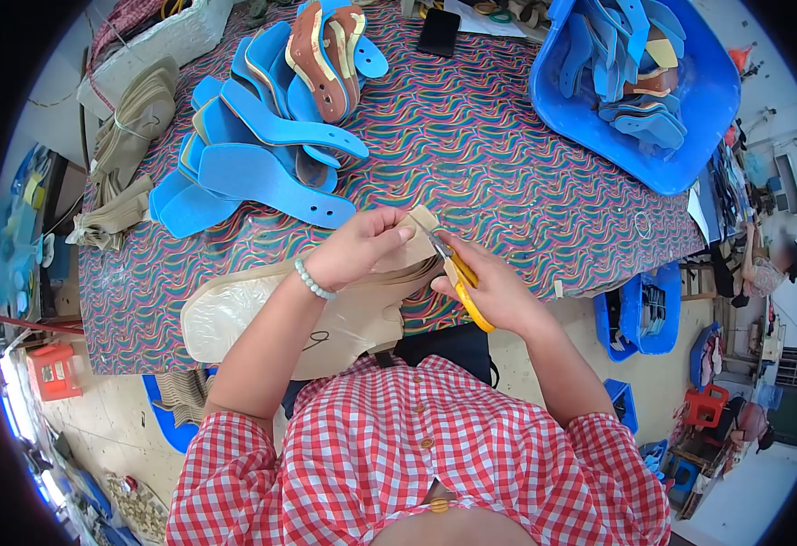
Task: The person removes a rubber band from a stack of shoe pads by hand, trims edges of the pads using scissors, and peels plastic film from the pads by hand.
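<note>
My left hand (358, 247), with a beaded bracelet at the wrist, pinches the end of a beige insole piece (424, 217). In my right hand (505, 293) is a pair of yellow-handled scissors (467, 289), its blades against the edge of that piece. Below my left hand, a stack of beige insole sheets (226, 314) lies at the table's near edge, partly hidden by my forearm. The top sheet looks shiny and carries a dark handwritten mark. Just beyond my left hand lie several blue insoles (262, 182) in a loose pile.
Brown insoles (321, 68) lie on the far end of the pile. A blue bin (630, 155) with more insoles stands at the back right. A dark phone (438, 34) rests on the patterned tablecloth (471, 118). Tied beige bundles (135, 118) sit at the left. A person (767, 273) is at far right.
</note>
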A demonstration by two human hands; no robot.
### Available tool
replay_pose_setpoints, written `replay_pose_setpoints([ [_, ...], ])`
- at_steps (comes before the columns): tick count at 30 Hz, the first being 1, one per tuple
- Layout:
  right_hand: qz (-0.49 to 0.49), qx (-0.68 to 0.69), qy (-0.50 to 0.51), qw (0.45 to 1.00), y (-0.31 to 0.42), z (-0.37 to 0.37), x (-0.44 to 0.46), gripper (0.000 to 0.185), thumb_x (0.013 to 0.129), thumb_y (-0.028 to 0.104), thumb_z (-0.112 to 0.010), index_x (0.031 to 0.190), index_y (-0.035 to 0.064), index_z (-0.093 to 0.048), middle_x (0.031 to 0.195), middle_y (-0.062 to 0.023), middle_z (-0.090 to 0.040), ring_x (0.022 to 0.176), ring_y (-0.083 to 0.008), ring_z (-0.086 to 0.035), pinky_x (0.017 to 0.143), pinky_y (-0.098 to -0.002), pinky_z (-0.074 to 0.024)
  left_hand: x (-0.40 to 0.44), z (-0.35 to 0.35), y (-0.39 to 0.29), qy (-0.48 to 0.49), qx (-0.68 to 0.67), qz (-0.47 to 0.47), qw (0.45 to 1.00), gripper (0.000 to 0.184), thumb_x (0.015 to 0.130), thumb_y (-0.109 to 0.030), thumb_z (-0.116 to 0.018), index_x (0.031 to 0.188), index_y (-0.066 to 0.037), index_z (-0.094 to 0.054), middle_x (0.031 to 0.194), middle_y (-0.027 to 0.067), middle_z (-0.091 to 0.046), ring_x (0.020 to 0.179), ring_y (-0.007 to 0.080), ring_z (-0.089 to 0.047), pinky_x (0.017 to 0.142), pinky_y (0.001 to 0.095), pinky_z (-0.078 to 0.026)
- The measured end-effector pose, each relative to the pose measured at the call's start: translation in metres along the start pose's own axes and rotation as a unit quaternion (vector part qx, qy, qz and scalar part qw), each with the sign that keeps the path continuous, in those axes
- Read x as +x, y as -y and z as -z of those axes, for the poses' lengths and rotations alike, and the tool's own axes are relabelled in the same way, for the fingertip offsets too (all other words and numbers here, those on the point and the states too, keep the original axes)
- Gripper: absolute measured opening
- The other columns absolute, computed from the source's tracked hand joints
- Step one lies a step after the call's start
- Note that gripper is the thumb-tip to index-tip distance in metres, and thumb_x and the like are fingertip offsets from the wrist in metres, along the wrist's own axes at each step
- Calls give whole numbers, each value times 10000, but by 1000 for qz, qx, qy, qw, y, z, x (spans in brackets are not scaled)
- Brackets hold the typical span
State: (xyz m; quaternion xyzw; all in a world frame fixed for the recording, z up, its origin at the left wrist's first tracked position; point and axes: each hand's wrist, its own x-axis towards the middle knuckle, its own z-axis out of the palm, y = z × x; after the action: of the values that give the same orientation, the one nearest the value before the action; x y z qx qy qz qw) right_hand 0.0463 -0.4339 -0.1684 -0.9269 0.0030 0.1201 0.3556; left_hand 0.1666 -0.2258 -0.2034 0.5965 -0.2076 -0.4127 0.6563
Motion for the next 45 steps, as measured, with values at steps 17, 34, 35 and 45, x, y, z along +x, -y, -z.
replay_pose_setpoints([
  [17,1,77,-11,997,-8,-11,-8,366,897,220,-652,1178,-7,-592,994,-230,-664,967,-395,-650,806,-450,-510,9,2,11,24,18,-13,999,242,1008,-225,-555,1086,-11,-638,924,-35,-642,806,30,-553,728,232,-474],
  [34,-100,75,-37,992,3,-19,-6,507,904,476,-662,982,-24,-616,794,-214,-646,734,-370,-653,640,-432,-478,24,5,-2,99,43,67,992,208,1000,-205,-559,1095,-36,-635,953,-61,-615,844,27,-536,764,207,-445],
  [35,-105,79,-43,990,2,-21,-7,512,903,476,-663,977,-28,-615,788,-215,-645,718,-364,-653,629,-426,-477,26,5,-5,107,48,79,990,218,997,-207,-564,1110,-36,-637,962,-60,-618,846,28,-539,765,205,-446],
  [45,-135,162,-71,975,-27,-31,-15,571,863,539,-700,965,-21,-646,669,-147,-602,589,-250,-598,573,-368,-445,50,10,17,125,51,138,981,246,993,-188,-569,1148,-8,-632,979,-30,-647,852,29,-571,757,202,-467],
])
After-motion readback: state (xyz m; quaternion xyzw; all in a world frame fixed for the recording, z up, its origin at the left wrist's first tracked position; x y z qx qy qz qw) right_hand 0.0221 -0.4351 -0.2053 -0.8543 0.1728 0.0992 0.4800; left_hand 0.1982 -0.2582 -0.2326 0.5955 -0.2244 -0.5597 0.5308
